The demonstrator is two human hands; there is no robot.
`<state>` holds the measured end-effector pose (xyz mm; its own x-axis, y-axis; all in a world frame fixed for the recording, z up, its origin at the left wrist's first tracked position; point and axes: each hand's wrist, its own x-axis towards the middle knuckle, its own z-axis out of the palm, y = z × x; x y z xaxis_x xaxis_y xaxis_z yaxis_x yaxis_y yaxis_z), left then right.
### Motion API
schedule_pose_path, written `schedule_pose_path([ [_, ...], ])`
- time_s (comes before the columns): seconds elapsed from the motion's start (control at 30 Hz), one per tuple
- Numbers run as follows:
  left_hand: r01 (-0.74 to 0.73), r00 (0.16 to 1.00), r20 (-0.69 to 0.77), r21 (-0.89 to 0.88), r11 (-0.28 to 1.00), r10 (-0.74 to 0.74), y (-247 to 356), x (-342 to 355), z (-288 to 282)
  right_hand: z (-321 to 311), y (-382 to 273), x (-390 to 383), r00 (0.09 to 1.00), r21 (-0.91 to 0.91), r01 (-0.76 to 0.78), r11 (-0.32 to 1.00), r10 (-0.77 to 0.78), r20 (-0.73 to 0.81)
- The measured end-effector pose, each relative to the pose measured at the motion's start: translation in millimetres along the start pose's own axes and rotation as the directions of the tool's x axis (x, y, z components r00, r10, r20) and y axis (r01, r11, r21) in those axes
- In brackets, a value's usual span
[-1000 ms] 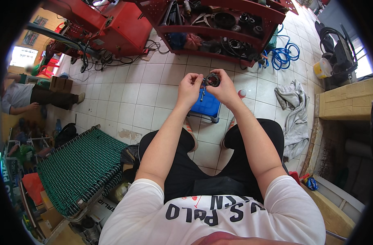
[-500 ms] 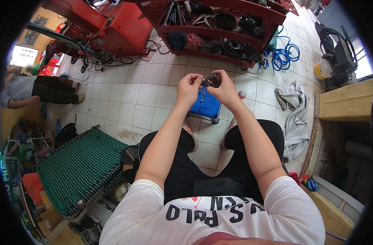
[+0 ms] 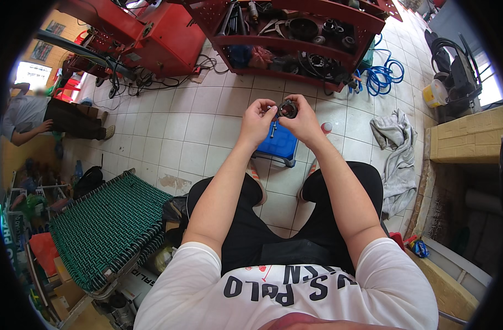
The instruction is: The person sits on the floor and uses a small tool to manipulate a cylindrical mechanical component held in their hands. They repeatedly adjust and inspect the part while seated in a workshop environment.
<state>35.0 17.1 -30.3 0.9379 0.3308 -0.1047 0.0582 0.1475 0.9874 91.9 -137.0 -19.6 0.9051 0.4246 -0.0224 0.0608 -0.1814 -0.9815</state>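
Observation:
A dark, round, ring-shaped metal part (image 3: 288, 109) is gripped by my right hand (image 3: 303, 122), its fingers and thumb curled around the rim. Close beside it on the left, my left hand (image 3: 255, 122) is closed in a pinch near the ring's edge; what lies between its fingertips is too small to make out. Both hands are above a small blue plastic stool (image 3: 278, 144). A thin silvery bolt-like piece (image 3: 273, 130) shows over the stool top, just below my left fingertips.
Ahead stands a red tool cart (image 3: 301, 39) loaded with metal parts. A red machine (image 3: 171, 47) is at the far left, near a standing person (image 3: 37, 118). A blue hose (image 3: 384, 70) and grey cloth (image 3: 394, 157) lie on the right. A green woven seat (image 3: 111, 225) is on the left.
My left fingers have shifted slightly at the ring's edge, and less of the silvery piece shows. The ring stays in my right hand. The standing person's arms have moved.

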Motion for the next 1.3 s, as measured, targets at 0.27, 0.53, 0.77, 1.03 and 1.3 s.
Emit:
schedule_pose_path([
  [0.27,0.075,0.996,-0.058,0.129,0.989,-0.068,3,0,0,0,7,2,1.000,-0.015,0.012,1.000,-0.012,0.006],
  [0.53,0.085,0.996,-0.038,0.244,0.966,-0.078,-3,2,-7,1,1,-1,0.999,-0.007,0.004,1.000,-0.004,0.042],
  [0.77,0.115,0.993,-0.024,0.176,0.978,-0.112,-1,1,-5,1,3,0,0.999,-0.024,0.019,1.000,-0.018,0.030],
  [1.03,0.057,0.998,0.026,0.157,0.986,-0.062,-7,2,-5,0,-2,-3,1.000,-0.012,-0.001,1.000,0.002,0.019],
  [1.3,0.036,0.999,-0.013,0.313,0.949,-0.033,-11,3,-11,1,-7,-5,0.999,-0.010,-0.014,1.000,0.014,0.041],
])
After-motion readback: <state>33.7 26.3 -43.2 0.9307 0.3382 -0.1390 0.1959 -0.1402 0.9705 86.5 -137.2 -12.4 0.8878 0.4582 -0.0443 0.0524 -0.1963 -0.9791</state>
